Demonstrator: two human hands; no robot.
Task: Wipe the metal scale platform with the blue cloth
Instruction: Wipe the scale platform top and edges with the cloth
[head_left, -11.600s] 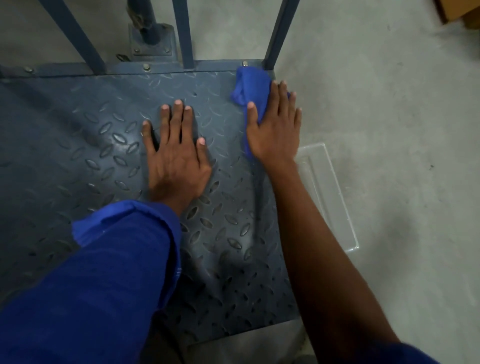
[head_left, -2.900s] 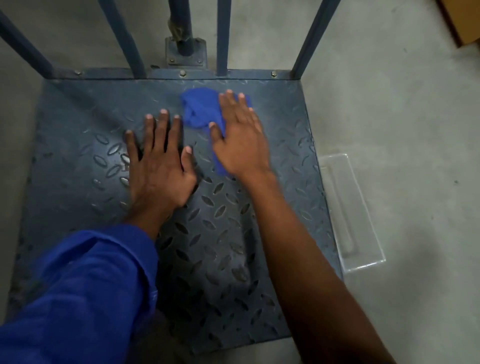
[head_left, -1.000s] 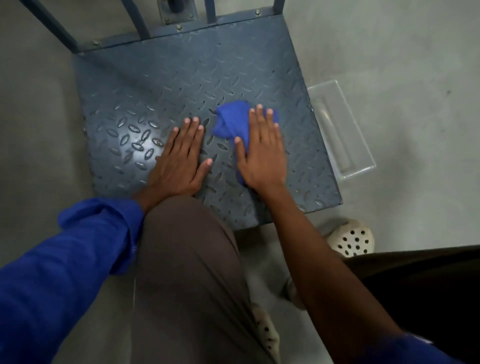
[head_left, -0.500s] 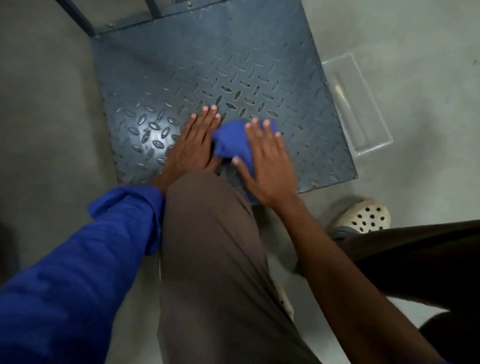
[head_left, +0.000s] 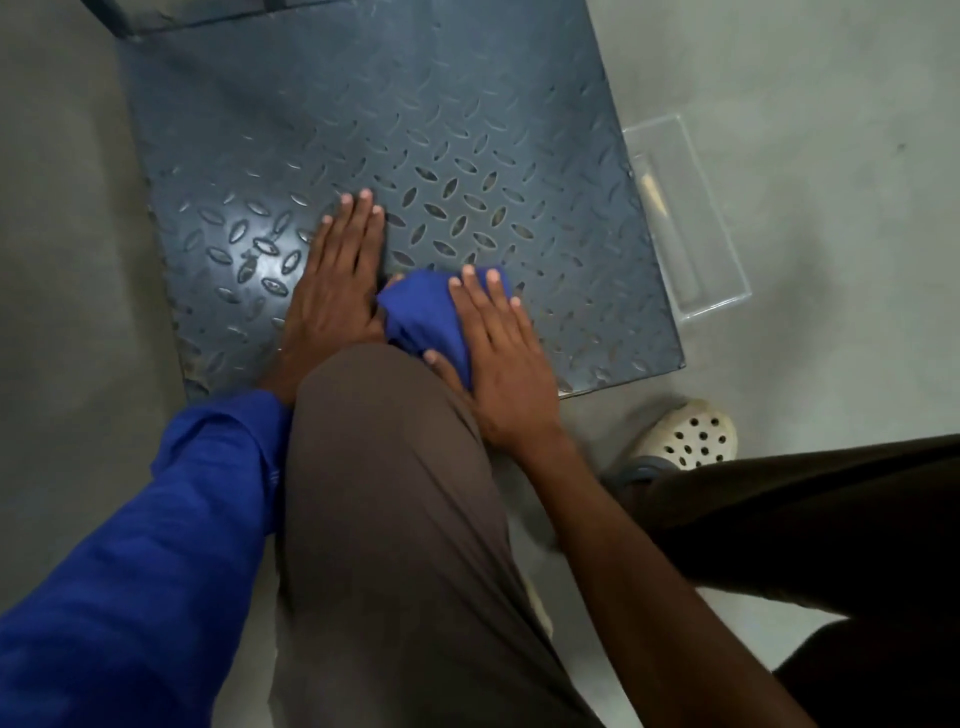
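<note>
The metal scale platform (head_left: 395, 135) is a dark blue-grey plate with a raised diamond tread, lying on the grey floor. A bunched blue cloth (head_left: 423, 317) sits near the platform's front edge. My right hand (head_left: 501, 358) presses flat on the cloth with straight fingers; the thumb lies along the cloth's near side. My left hand (head_left: 337, 280) rests flat on the bare plate just left of the cloth, fingers straight and together. My knee hides the heel of the left hand and the cloth's near end.
A clear plastic tray (head_left: 685, 218) lies on the floor against the platform's right edge. My bent knee in grey-brown trousers (head_left: 395, 509) sits over the front edge. A cream perforated clog (head_left: 685, 434) stands on the floor at the front right corner.
Over the earlier frames my right hand has drawn the cloth from the far right corner back to the front edge. My left hand has shifted back with it. The view has tilted down and closer.
</note>
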